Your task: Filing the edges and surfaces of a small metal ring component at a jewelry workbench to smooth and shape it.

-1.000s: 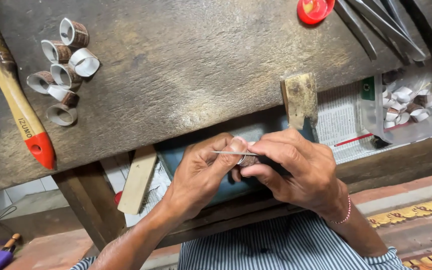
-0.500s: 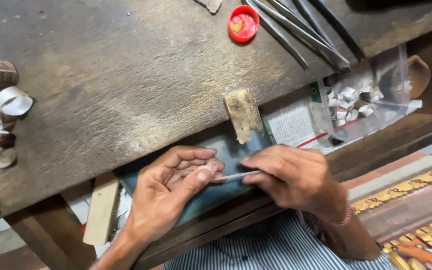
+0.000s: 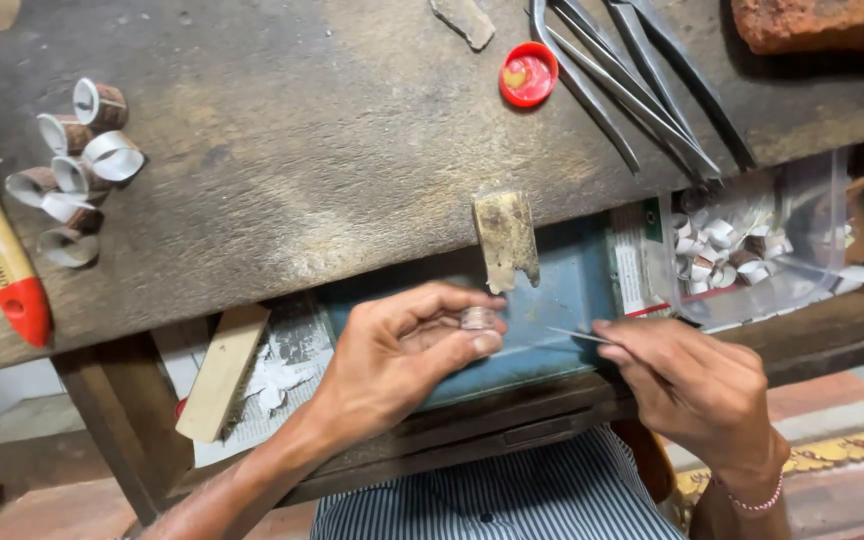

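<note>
My left hand (image 3: 397, 360) pinches a small metal ring (image 3: 477, 318) between thumb and fingers, just below the edge of the worn wooden workbench (image 3: 302, 150). My right hand (image 3: 692, 385) sits to the right of it and grips a thin metal tool (image 3: 574, 335) whose tip points left toward the ring; a gap separates the tip from the ring. Both hands hover over an open blue drawer (image 3: 572, 290) lined with newspaper.
Several small metal rings (image 3: 72, 180) lie at the bench's left beside a wooden handle with a red end (image 3: 2, 260). A red cap (image 3: 528, 74), long metal tongs (image 3: 632, 80) and a brick (image 3: 817, 22) lie at the back. A clear bag of rings (image 3: 752, 250) sits at right. A wooden peg (image 3: 504, 238) juts from the bench edge.
My hands have parted: the right hand with the thin tool drew back to the right, away from the ring in my left hand. The view shifted too.
</note>
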